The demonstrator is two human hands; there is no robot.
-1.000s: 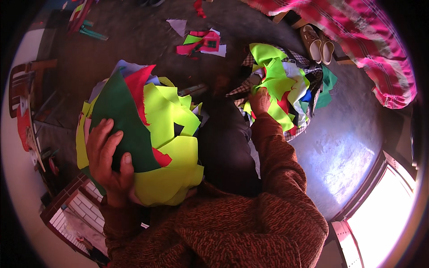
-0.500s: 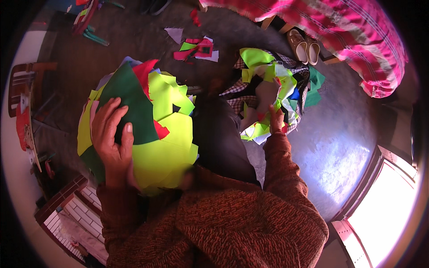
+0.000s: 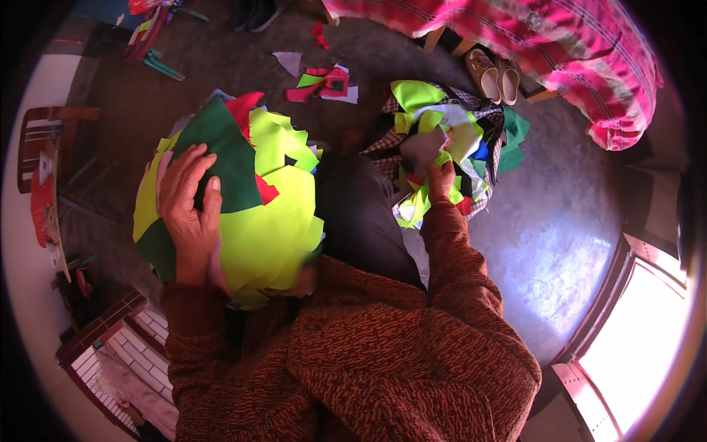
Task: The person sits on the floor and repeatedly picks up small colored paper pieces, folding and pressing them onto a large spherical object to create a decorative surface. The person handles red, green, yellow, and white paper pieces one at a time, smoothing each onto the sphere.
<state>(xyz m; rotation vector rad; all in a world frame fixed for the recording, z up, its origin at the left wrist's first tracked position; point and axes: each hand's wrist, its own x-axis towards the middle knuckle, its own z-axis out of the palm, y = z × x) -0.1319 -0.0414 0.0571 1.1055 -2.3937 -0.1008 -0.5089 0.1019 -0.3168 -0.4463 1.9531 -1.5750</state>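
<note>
While my L fingers [image 3: 194, 173] lie unclenched on green cloth [image 3: 221, 131] atop pile [image 3: 269, 217], my R fingers [image 3: 445, 174] reach among scraps [image 3: 465, 138] in checked bag [image 3: 384, 142]; can't tell if gripping. Step, I'd judge: picking thru scraps. Next calls for clean pinch on 1 pc, pile steadied.

Left hand [image 3: 189, 205] curves loosely; right hand [image 3: 442, 181] reaches forward.

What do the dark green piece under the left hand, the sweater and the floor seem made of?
Dark green piece: probably felt-like fabric, matte, with no visible weave. Sweater: likely knit, given its flecked, ridged texture. Floor: perhaps smoothed concrete, grey and shiny where light falls.
</note>
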